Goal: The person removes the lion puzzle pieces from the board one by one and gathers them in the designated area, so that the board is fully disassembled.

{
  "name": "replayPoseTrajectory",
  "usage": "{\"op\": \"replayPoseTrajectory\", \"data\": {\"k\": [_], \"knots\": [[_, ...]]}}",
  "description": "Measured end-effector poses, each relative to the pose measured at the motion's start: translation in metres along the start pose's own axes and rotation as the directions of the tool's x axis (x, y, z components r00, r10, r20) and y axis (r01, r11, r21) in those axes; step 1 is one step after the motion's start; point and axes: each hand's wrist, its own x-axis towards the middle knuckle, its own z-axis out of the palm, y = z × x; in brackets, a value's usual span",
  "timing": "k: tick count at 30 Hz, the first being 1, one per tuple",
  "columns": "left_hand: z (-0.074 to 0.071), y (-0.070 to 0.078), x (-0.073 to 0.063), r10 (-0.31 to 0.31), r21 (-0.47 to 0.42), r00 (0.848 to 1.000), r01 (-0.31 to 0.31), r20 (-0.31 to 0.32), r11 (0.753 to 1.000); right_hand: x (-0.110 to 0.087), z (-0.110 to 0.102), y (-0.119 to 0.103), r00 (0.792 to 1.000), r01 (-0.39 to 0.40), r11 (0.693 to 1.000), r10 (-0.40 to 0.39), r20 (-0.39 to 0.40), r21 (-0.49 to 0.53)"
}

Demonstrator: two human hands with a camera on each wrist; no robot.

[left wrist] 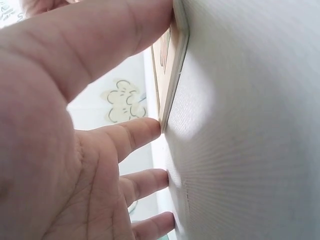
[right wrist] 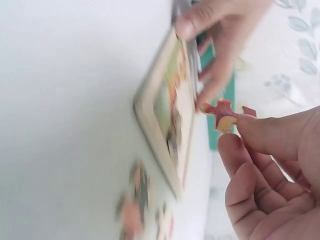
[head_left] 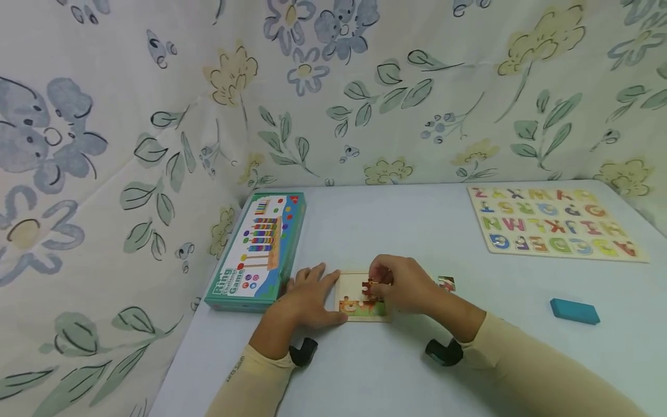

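A small wooden jigsaw tray [head_left: 350,282] lies on the table, its lower part filled with pieces that show an orange animal face on green. My left hand [head_left: 310,298] is spread flat at the tray's left side, thumb by the near corner and index finger at the far one. In the left wrist view, the thumb and index fingertip meet the tray edge [left wrist: 176,75]. Over the tray, my right hand [head_left: 409,285] pinches a dark red puzzle piece [right wrist: 225,114] with a yellow patch between thumb and finger. The right wrist view shows it raised above the tray.
Loose puzzle pieces [head_left: 446,282] lie right of the tray, partly behind my right hand. A green ring game box [head_left: 255,249] stands at the left. An alphabet board [head_left: 552,223] lies at the back right, with a teal block [head_left: 575,311] nearer. A floral cloth hangs behind.
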Motion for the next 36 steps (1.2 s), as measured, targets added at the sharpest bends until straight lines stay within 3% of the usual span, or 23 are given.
{"op": "replayPoseTrajectory", "data": {"k": [7, 12, 25, 30, 36], "knots": [[0.001, -0.001, 0.0, 0.001, 0.004, 1.0, -0.001, -0.004, 1.0, -0.03, -0.042, 0.031, 0.998, -0.06, 0.998, 0.06, -0.013, -0.036], [-0.001, -0.001, -0.002, 0.0, 0.003, 1.0, 0.0, -0.003, 1.0, -0.049, -0.056, 0.052, 0.993, -0.118, 0.991, 0.119, 0.011, -0.065], [0.0, 0.002, -0.004, 0.008, -0.023, 1.0, -0.008, -0.002, 1.0, -0.054, -0.045, 0.071, 0.988, -0.15, 0.98, 0.152, 0.007, -0.128], [0.0, 0.001, -0.002, 0.015, -0.02, 1.0, -0.015, -0.005, 1.0, -0.054, -0.04, 0.071, 0.984, -0.172, 0.972, 0.176, 0.009, -0.159], [0.001, 0.001, -0.001, 0.019, -0.017, 1.0, -0.019, -0.01, 1.0, -0.049, -0.039, 0.06, 0.99, -0.141, 0.973, 0.143, 0.0, -0.182]]}}
